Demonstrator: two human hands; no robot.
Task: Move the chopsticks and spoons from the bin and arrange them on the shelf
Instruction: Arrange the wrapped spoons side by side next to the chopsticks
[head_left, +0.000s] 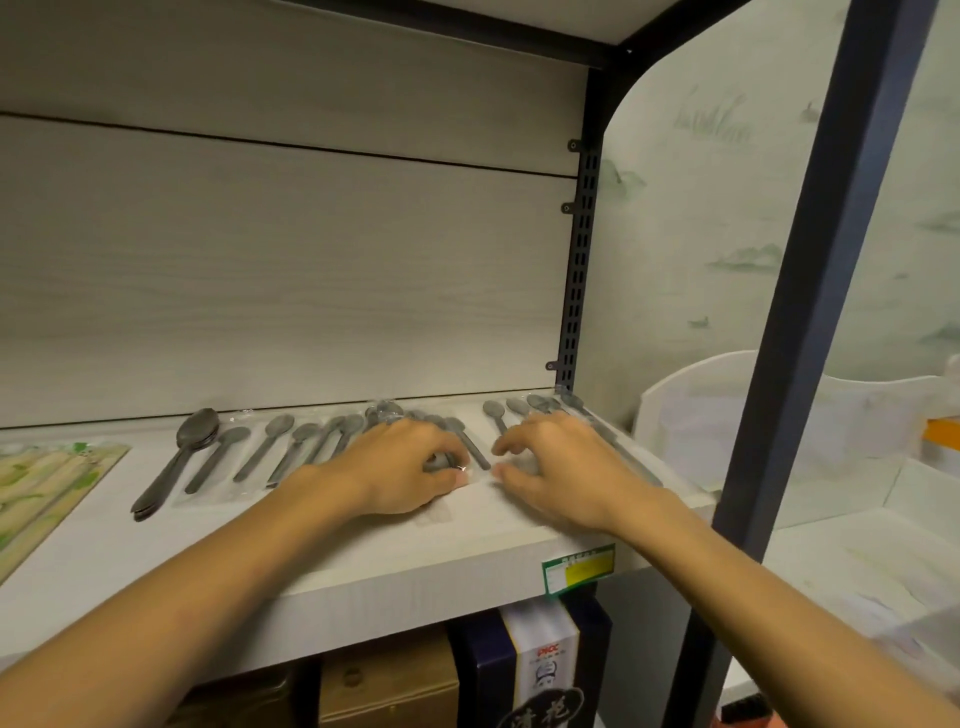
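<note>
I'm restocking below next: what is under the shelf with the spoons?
Under the shelf stand a brown cardboard box and a dark printed box. The person's left forearm hides what lies further left.

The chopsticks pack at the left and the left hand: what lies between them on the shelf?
In the head view, a row of grey spoons in clear wrappers lies on the shelf between the chopsticks pack and the left hand.

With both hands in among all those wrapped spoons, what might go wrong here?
The left hand grips a spoon amid a crowded row, so lifting or shifting it may drag neighbouring packets askew. The right hand rests over spoons near the shelf end; a nudge might push the rightmost spoons off the side.
</note>
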